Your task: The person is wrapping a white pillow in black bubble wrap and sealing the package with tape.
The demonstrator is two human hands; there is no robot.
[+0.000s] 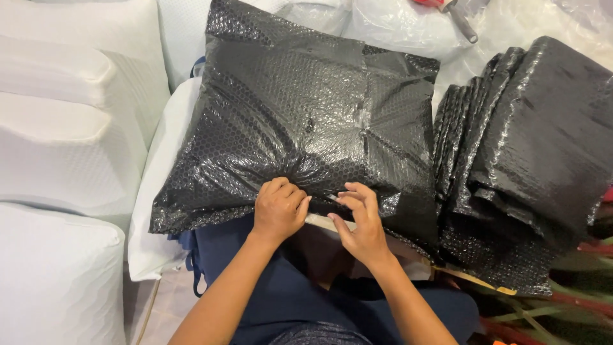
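Note:
A bulging parcel wrapped in black bubble wrap (306, 108) rests on my lap and on white pillows. My left hand (279, 207) is curled into a fist on its near edge, gripping a bunch of the black wrap. Beside it, my right hand (361, 220) pinches the same near edge with fingertips, where a pale strip of tape (321, 222) shows under the fold. The two hands are almost touching.
White foam pillows (64, 128) are stacked at the left, another (57, 275) lies near left. A pile of folded black bubble-wrap bags (523, 160) stands at the right. Clear plastic and a red-handled tool (456, 14) lie at the back. My dark blue trousers (281, 294) are below.

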